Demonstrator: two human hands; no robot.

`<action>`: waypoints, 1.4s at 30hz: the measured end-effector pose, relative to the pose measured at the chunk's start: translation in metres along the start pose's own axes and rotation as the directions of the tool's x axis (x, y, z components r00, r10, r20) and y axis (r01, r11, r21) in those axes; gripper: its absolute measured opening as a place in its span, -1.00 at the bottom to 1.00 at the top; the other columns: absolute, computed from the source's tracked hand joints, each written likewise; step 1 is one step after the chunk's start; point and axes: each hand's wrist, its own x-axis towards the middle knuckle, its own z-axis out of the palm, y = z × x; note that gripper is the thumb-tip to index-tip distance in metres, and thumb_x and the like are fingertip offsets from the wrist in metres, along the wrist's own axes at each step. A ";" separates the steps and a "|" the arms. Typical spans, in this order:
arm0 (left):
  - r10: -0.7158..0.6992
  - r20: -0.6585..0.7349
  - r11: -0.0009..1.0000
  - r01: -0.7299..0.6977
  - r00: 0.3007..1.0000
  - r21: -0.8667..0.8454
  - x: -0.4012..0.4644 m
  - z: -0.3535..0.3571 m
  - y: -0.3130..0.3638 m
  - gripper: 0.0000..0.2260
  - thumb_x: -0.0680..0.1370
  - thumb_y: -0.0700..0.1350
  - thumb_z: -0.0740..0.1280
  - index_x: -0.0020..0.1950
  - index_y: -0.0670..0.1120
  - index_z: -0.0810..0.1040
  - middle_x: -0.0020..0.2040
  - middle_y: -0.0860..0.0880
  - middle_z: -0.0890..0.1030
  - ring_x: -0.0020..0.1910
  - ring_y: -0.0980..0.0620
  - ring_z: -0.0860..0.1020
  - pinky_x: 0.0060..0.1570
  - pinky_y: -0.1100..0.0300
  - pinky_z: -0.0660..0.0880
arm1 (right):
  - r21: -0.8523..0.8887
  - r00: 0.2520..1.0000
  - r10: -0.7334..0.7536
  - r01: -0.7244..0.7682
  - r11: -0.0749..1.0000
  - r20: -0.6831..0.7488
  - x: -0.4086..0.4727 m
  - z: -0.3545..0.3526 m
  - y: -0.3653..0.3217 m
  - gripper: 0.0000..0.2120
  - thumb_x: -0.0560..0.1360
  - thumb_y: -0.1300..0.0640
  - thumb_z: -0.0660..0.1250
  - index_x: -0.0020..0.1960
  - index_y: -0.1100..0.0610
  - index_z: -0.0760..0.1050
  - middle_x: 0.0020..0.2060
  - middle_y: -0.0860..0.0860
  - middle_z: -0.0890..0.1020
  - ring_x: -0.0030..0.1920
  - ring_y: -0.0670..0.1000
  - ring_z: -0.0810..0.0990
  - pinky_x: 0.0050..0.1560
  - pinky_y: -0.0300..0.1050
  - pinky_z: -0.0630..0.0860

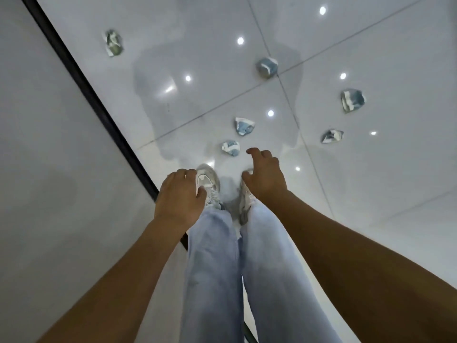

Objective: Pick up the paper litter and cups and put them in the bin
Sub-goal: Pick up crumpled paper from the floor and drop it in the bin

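Several crumpled blue-and-white paper wads lie on the glossy white tiled floor. The nearest wad (231,148) sits just ahead of my shoes, and another (244,126) lies a little beyond it. Further wads lie at the right (332,136), at the far right (352,100), at the centre back (267,67) and at the far left by the wall (113,43). My right hand (264,174) hangs above the floor just right of the nearest wad, fingers loosely curled and holding nothing. My left hand (180,191) hangs lower left, fingers relaxed and also holding nothing. No bin or cups are in view.
A white wall (49,144) with a black skirting strip (99,105) runs diagonally along the left. My legs in light jeans and white shoes (207,181) stand at the centre. Ceiling lights reflect in the tiles.
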 end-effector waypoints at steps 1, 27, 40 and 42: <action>0.009 0.009 1.000 -0.009 1.000 0.003 0.017 0.017 -0.005 -0.63 0.60 -0.05 0.21 0.36 -0.18 0.39 0.26 -0.15 0.48 0.27 -0.12 0.40 0.29 0.09 0.30 | -0.007 1.000 -0.003 0.003 1.000 0.005 0.020 0.014 0.007 -0.48 0.51 0.16 0.28 0.44 0.07 0.26 0.30 0.14 0.39 0.25 0.18 0.38 0.15 0.03 0.43; 0.121 0.020 0.991 -0.120 0.992 -0.064 0.226 0.175 -0.052 -0.57 0.59 -0.08 0.23 0.45 -0.07 0.27 0.36 -0.07 0.41 0.31 -0.03 0.38 0.25 0.17 0.35 | -0.202 0.978 -0.201 0.184 0.962 -0.065 0.237 0.207 0.062 -0.56 0.46 0.25 0.39 0.30 0.15 0.37 0.21 0.15 0.37 0.19 0.15 0.34 0.00 0.02 0.56; 0.188 0.179 0.981 -0.174 0.966 -0.087 0.171 0.122 -0.003 -0.25 0.51 -0.26 0.29 0.57 -0.08 -0.10 0.45 -0.06 0.27 0.36 -0.04 0.33 0.22 0.06 0.42 | -0.096 0.897 -0.425 0.415 0.905 -0.121 0.128 0.150 0.028 -0.43 0.26 0.32 0.16 0.26 0.42 0.40 -0.04 0.21 0.50 -0.08 0.15 0.43 -0.03 -0.15 0.27; 0.217 0.208 0.975 -0.202 0.954 -0.091 0.164 0.116 0.000 -0.19 0.48 -0.28 0.32 0.57 -0.04 -0.12 0.42 -0.05 0.31 0.32 -0.06 0.36 0.18 0.05 0.43 | -0.004 0.901 -0.415 0.418 0.909 -0.123 0.117 0.143 0.029 -0.46 0.27 0.35 0.20 0.26 0.40 0.39 -0.01 0.20 0.49 -0.06 0.12 0.42 -0.04 -0.11 0.37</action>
